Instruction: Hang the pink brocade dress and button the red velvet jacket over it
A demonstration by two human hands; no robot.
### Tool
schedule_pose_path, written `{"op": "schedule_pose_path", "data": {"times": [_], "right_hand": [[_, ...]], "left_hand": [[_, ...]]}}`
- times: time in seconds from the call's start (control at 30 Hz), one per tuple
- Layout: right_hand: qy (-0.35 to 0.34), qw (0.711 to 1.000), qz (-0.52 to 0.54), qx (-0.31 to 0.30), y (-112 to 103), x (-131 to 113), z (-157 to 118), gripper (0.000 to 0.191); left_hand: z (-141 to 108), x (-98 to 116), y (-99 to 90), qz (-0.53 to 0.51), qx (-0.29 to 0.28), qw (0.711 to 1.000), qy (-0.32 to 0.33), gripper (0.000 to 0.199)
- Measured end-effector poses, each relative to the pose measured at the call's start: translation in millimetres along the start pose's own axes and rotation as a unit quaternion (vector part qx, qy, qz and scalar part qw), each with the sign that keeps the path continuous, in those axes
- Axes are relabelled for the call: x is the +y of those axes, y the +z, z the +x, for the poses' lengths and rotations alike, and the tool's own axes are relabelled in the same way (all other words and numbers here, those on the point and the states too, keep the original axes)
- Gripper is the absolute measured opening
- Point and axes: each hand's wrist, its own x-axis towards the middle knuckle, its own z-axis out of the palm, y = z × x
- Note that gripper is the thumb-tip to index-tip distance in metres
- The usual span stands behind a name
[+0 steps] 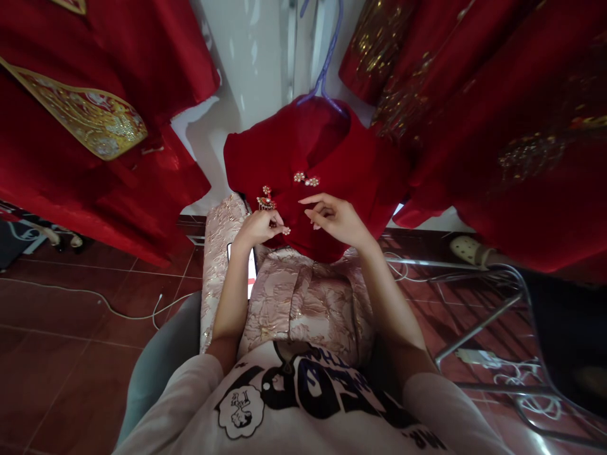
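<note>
near the lower left edge of the red garment, rested on pink brocade seemingly for support, a flower ornament is pinched by the left hand, while whether anything is gripped by the curled right hand cannot be told.

The words that show are on the white cloth T-shirt at the near side. Near its right bottom edge are small black letters that look like "MR." with a dot. In the middle are big, fat black letters, and one looks like a "D". The rest bend with the cloth, so the whole word can't be read. Just past them, on the far side, are smaller blue letters. They may start with "TH", but folds make them hard to read. The flat phone with a bright white screen, farther left, is too blurry to read.
</note>
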Motion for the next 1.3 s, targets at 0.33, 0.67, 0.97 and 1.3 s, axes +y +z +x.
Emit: {"op": "schedule_pose_path", "data": {"times": [0.33,0.67,0.97,1.3], "right_hand": [[0.009,1.000,-0.002,-0.006,1,0,0,0.036],[0.020,1.000,-0.009,-0.018,1,-2,1,0.035],[0.027,0.999,-0.013,-0.036,2,-3,0,0.035],[0.023,0.999,-0.022,-0.030,-2,-1,0,0.033]], "left_hand": [[12,-7,-0.6,-0.332,0.200,0.908,-0.161,0.027],[7,-10,-4.1,-0.521,0.138,0.832,-0.132,0.017],[9,-7,-3.5,-0.520,0.154,0.829,-0.137,0.018],[3,18,-5.7,-0.468,0.076,0.880,-0.040,0.041]]}}
